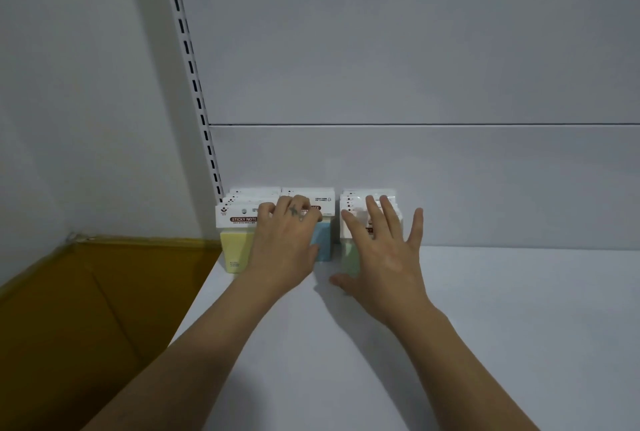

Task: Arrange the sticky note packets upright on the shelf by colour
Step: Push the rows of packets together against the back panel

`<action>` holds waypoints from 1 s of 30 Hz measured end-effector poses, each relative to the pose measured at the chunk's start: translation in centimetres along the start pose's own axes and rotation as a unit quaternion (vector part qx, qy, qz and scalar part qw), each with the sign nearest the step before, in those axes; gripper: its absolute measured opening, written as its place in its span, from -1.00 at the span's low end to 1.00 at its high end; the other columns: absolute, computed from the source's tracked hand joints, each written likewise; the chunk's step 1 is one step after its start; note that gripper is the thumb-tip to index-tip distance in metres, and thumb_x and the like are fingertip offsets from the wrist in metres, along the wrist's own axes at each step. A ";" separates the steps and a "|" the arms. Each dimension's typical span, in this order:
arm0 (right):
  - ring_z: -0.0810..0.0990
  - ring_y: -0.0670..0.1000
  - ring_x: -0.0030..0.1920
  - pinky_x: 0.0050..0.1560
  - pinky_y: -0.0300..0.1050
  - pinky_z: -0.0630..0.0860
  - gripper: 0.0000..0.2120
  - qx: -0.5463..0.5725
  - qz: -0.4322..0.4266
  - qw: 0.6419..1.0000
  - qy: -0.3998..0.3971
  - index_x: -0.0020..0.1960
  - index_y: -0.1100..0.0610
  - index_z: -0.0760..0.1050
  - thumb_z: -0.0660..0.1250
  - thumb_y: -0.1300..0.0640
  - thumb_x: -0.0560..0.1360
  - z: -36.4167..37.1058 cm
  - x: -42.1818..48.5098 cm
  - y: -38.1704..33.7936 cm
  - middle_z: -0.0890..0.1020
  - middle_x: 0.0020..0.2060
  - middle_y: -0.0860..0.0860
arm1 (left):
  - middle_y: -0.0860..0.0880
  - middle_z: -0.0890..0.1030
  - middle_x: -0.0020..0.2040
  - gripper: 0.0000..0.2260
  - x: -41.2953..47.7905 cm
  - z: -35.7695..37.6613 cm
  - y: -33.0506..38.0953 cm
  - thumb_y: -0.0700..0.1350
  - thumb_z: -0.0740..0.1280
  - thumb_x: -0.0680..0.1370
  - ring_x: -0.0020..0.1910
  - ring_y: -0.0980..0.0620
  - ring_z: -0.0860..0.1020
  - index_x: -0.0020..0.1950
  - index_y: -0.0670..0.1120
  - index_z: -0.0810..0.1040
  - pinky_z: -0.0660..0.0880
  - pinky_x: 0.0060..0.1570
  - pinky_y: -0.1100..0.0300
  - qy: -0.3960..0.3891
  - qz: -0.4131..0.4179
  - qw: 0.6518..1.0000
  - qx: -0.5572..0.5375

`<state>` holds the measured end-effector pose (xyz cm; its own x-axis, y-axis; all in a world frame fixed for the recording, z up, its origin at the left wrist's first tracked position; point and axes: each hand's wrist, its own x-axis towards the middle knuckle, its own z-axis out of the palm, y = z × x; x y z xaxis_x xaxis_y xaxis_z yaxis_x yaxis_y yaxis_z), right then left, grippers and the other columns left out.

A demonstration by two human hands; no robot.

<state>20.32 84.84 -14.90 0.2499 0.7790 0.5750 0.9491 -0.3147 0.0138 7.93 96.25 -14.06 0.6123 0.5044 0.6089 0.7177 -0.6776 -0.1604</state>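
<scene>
Three rows of sticky note packets stand upright against the back panel at the shelf's far left. The yellow packets (pixel 234 250) are leftmost, the blue packets (pixel 322 243) in the middle, and the green packets (pixel 350 259) to the right, a small gap apart. My left hand (pixel 287 243) lies over the yellow and blue rows, its fingers curled over the blue row's white header cards. My right hand (pixel 384 254) is spread with straight fingers against the front of the green row, hiding most of it.
The white shelf (pixel 485 326) stretches to the right and toward me. A slotted upright (pixel 194 84) runs up the back left. An open brown cardboard box (pixel 86 309) sits below the shelf's left edge.
</scene>
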 end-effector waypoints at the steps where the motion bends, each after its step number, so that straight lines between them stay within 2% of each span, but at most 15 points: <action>1: 0.32 0.24 0.44 0.38 0.34 -0.10 -0.02 0.000 0.003 1.000 -0.009 0.37 0.05 0.41 0.57 -0.33 0.06 -0.1 0.1 0.2 0.43 0.38 0.23 | -0.03 0.55 0.09 -0.57 -0.2 -0.2 0.1 0.07 0.55 0.23 0.08 -0.09 0.50 0.03 0.01 0.57 0.19 0.00 0.04 0.003 -0.007 1.000 -0.012; 3: 0.16 0.23 0.51 0.40 0.34 -0.19 -0.01 0.007 0.002 1.000 -0.026 0.45 0.03 0.31 0.53 -0.33 0.14 -0.6 0.4 0.6 0.29 0.46 0.23 | -0.04 0.53 0.14 -0.59 -0.5 -0.7 0.3 0.06 0.50 0.30 0.12 -0.10 0.48 0.09 -0.01 0.55 0.21 0.03 0.02 0.006 -0.006 0.999 -0.043; 5: -0.12 0.16 0.56 0.43 0.30 -0.33 -0.02 0.040 -0.006 0.998 -0.051 0.53 -0.03 0.10 0.45 -0.32 0.28 -1.1 0.7 1.2 0.03 0.55 0.17 | -0.03 0.53 0.11 -0.65 -0.8 -1.3 0.9 0.04 0.39 0.39 0.10 -0.09 0.47 0.13 -0.04 0.51 0.30 0.05 0.01 0.019 -0.025 0.991 -0.133; 7: -0.24 0.10 0.55 0.45 0.25 -0.35 -0.02 0.085 0.001 0.993 -0.078 0.56 -0.07 -0.05 0.41 -0.29 0.34 -1.8 1.1 2.0 -0.13 0.56 0.10 | -0.01 0.52 0.06 -0.70 -1.0 -2.1 2.0 0.02 0.30 0.44 0.05 -0.05 0.47 0.12 -0.07 0.47 0.42 0.04 0.03 0.023 -0.091 0.956 -0.277; 9: -0.22 0.06 0.55 0.49 0.19 -0.29 0.03 0.122 0.013 0.987 -0.102 0.56 -0.09 -0.14 0.44 -0.26 0.34 -2.4 1.6 3.0 -0.17 0.56 0.05 | 0.03 0.51 0.09 -0.70 -1.2 -2.1 3.2 0.02 0.32 0.49 0.07 0.01 0.47 0.16 -0.07 0.43 0.45 0.07 0.05 0.002 -0.137 0.915 -0.380; 14: 0.03 -0.01 0.54 0.52 0.12 0.07 0.19 0.307 0.085 0.936 -0.153 0.56 -0.05 -0.14 0.60 -0.10 0.22 -2.5 1.4 5.9 0.01 0.56 -0.07 | 0.06 0.42 0.28 -0.39 -2.2 -0.3 4.2 0.09 0.43 0.44 0.25 0.06 0.41 0.41 -0.01 0.28 0.43 0.23 0.03 -0.063 -0.142 0.879 -0.452; 19: 0.13 -0.07 0.52 0.49 0.03 0.18 0.30 0.377 0.139 0.891 -0.211 0.56 -0.05 -0.21 0.62 -0.17 0.14 0.1 -1.2 7.1 0.09 0.55 -0.14 | 0.11 0.38 0.22 -0.26 -4.0 1.2 5.1 0.01 0.52 0.37 0.20 0.12 0.41 0.45 0.05 0.22 0.47 0.18 0.03 -0.102 -0.149 0.860 -0.478; 21: 0.28 -0.03 0.46 0.43 0.04 0.27 0.23 0.392 0.135 0.883 -0.219 0.54 -0.12 -0.12 0.62 -0.14 0.14 0.8 -1.4 6.8 0.28 0.47 -0.19 | 0.07 0.41 0.25 -0.26 -4.4 1.8 5.5 -0.04 0.52 0.38 0.20 0.13 0.42 0.47 0.03 0.22 0.47 0.19 0.07 -0.121 -0.139 0.866 -0.465; 23: 0.42 0.01 0.35 0.32 0.03 0.37 -0.01 0.378 0.113 0.893 -0.216 0.44 -0.23 0.05 0.57 -0.06 0.19 1.2 -1.4 6.3 0.44 0.26 -0.31 | 0.03 0.44 0.27 -0.27 -4.4 2.1 5.5 -0.08 0.50 0.39 0.21 0.10 0.44 0.48 0.00 0.23 0.47 0.20 0.07 -0.127 -0.139 0.871 -0.453; 25: 0.47 -0.03 0.25 0.22 -0.07 0.42 -0.15 0.368 0.107 0.899 -0.213 0.40 -0.19 0.13 0.54 0.04 0.27 1.3 -1.4 6.0 0.44 0.12 -0.32 | 0.03 0.47 0.24 -0.29 -4.3 2.1 5.5 -0.11 0.50 0.40 0.20 0.07 0.47 0.48 0.00 0.26 0.48 0.18 0.05 -0.121 -0.146 0.871 -0.453; 27: 0.46 -0.09 0.17 0.14 -0.14 0.41 -0.18 0.371 0.105 0.898 -0.210 0.41 -0.14 0.15 0.53 0.08 0.30 1.2 -1.4 6.0 0.43 0.10 -0.30 | 0.06 0.52 0.21 -0.33 -4.2 1.9 5.5 -0.15 0.50 0.39 0.17 0.08 0.50 0.45 0.01 0.31 0.51 0.15 0.06 -0.112 -0.158 0.866 -0.461; 30: 0.45 -0.17 0.13 0.16 -0.16 0.40 -0.25 0.384 0.102 0.892 -0.214 0.41 -0.17 0.19 0.50 0.12 0.35 1.2 -1.3 6.3 0.46 0.11 -0.31 | 0.11 0.57 0.10 -0.37 -4.1 1.6 5.5 -0.18 0.51 0.38 0.10 0.12 0.55 0.41 0.02 0.39 0.54 0.05 0.17 -0.107 -0.181 0.853 -0.477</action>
<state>26.21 82.51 -16.49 0.3267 0.9355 0.1344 0.6860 -0.1370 -0.7146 9.93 91.30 -18.62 0.5272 0.7901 0.3127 0.3379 -0.5326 0.7760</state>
